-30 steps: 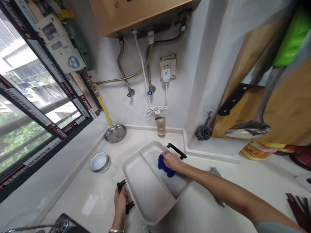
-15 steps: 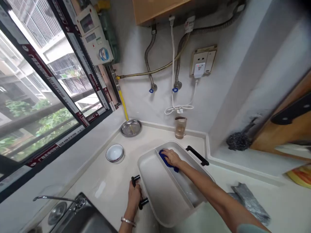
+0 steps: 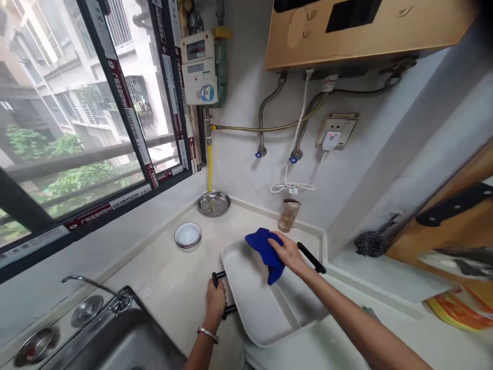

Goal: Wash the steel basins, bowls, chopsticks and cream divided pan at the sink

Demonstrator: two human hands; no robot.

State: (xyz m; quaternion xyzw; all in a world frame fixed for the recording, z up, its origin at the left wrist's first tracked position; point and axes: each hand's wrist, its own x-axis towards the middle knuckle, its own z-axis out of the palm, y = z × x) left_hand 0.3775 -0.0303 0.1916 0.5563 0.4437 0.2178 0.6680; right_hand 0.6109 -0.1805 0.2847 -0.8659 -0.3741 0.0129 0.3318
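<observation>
The right hand pinches the blue cloth over the pan, hiding part of its divider, while the left hand grips the pan's near handle, fingertips hard to make out, and the sink beyond is cut off.

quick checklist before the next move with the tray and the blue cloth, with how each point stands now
- Left hand closed around the left black handle: ok
- Blue cloth held in the right hand: ok
- Right black handle gripped too: not ok, no hand is on it
- Stacked bowls apart from the tray: ok
- Lower end of the cloth off the tray's divider: cannot tell
</observation>
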